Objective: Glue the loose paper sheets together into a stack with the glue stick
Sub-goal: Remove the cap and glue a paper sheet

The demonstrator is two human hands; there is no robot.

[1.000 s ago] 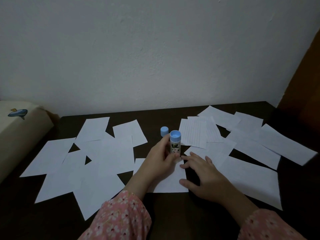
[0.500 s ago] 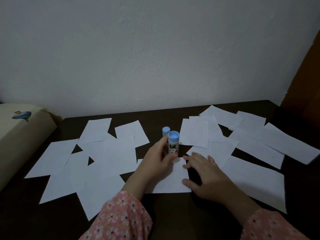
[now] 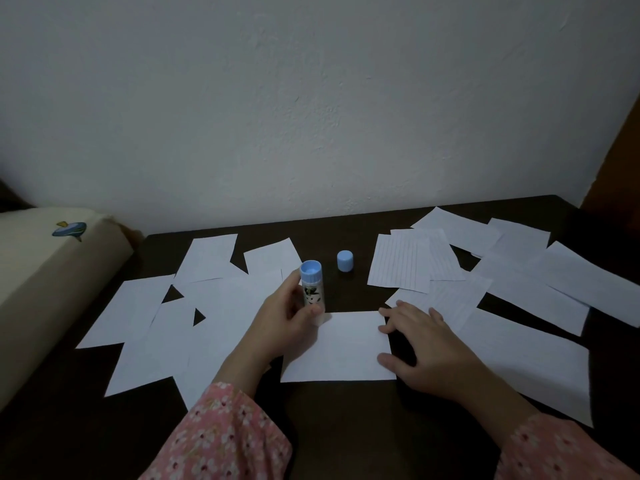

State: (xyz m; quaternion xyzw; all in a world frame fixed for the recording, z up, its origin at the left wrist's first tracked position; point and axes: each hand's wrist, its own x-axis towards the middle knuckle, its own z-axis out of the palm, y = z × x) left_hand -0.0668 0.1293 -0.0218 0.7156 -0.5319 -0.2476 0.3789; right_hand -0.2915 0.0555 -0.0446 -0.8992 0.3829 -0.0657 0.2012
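Gluing step under way: left hand [image 3: 277, 327] gripped the glue stick [image 3: 312, 289] upright, thumb and fingers curled round the barrel, working end down on the top-left corner of the centre sheet [image 3: 341, 348], twist base up. Right hand [image 3: 426, 344] lay flat with fingers straight, pinning that sheet's right edge at 3 o'clock. Blue cap [image 3: 345, 261] stood off the stick at 12 o'clock of the sheet, on bare tabletop [image 3: 346, 427]. Loose sheets scattered: plain pile [image 3: 221, 306] at 9 o'clock, lined sheets [image 3: 408, 263] and others at 1–3 o'clock, none stacked yet, so task looked early. Next move probably needs dragging the stick across the sheet while the right hand keeps it from sliding, then laying another sheet on top, square. Hard to tell: glue tip hidden by the hand, any glue film invisible in dim light; label print blurred. Sleeves cut off at bottom edge; cream cushion [image 3: 41, 271] at 9 o'clock partly out of frame.
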